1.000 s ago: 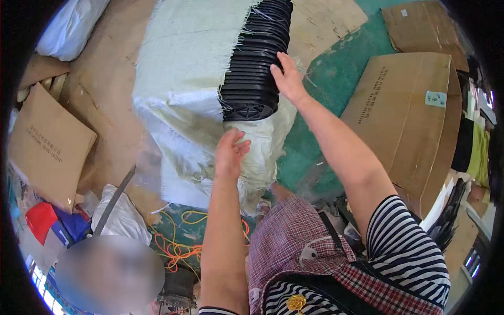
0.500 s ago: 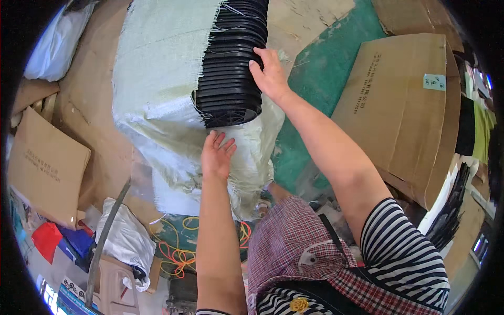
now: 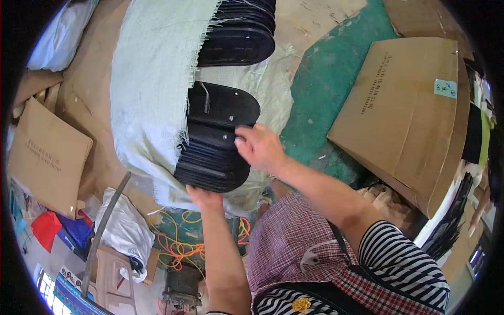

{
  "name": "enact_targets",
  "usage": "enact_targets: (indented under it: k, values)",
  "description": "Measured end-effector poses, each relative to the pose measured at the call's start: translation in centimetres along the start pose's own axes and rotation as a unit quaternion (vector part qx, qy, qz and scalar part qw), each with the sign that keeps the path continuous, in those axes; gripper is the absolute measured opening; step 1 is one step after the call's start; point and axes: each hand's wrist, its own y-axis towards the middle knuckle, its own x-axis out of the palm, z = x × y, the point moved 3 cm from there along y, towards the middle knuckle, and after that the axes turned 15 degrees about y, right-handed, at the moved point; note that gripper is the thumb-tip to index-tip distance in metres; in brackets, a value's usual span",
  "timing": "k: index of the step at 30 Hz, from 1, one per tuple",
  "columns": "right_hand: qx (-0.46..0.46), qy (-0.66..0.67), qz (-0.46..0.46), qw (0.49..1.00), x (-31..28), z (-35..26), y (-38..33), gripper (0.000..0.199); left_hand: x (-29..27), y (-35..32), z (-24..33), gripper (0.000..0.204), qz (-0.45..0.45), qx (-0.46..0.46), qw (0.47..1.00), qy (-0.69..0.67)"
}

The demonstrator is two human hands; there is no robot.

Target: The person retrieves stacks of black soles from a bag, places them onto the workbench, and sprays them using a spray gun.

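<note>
A stack of flat black sole-shaped pieces (image 3: 218,142) is lying on a pale woven plastic sack (image 3: 149,89), and the left hand (image 3: 206,198) is cupping its near end from below while the right hand (image 3: 260,148) is pressing open fingers on its top. A second black stack (image 3: 239,34) is sitting farther up the sack, so the gathering is looking partly done. A folded brown cardboard box (image 3: 404,110) is lying alongside, its contents hidden.

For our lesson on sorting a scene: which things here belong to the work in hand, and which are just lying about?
In use:
left hand under the near stack of black soles
right hand on top of it
woven sack
far stack of soles

Lying about:
cardboard box
orange cord
white bag
</note>
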Motion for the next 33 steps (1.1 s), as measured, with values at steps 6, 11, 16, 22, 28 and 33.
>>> enact_targets:
  k: [6, 11, 16, 22, 28, 33]
  values:
    - [-0.019, -0.044, -0.065, 0.997, 2.5, 0.1, 1.9, 0.011, -2.3, -0.8, 1.1, 0.057, 0.057, 0.006, 0.996, 0.068]
    - [-0.022, -0.075, 0.006, 0.997, 2.0, 4.5, 9.9, 0.024, -3.8, 1.1, 2.0, 0.058, 0.117, 0.024, 0.990, 0.080]
    - [0.038, -0.061, -0.143, 0.987, 7.1, 8.9, 14.3, 0.048, -5.7, 3.8, 5.2, 0.053, 0.127, 0.089, 0.984, 0.089]
    - [0.109, -0.144, -0.209, 0.961, 10.6, 7.1, 16.5, 0.065, -6.1, 5.1, 7.1, 0.054, 0.159, 0.069, 0.978, 0.114]
    - [-0.037, -0.084, -0.170, 0.981, 11.3, 7.8, 15.8, 0.076, -6.6, 5.9, 7.0, 0.058, 0.149, 0.057, 0.981, 0.110]
    - [0.057, -0.075, -0.209, 0.973, 11.7, 6.9, 14.2, 0.085, -5.6, 5.3, 7.0, 0.054, 0.173, 0.092, 0.972, 0.128]
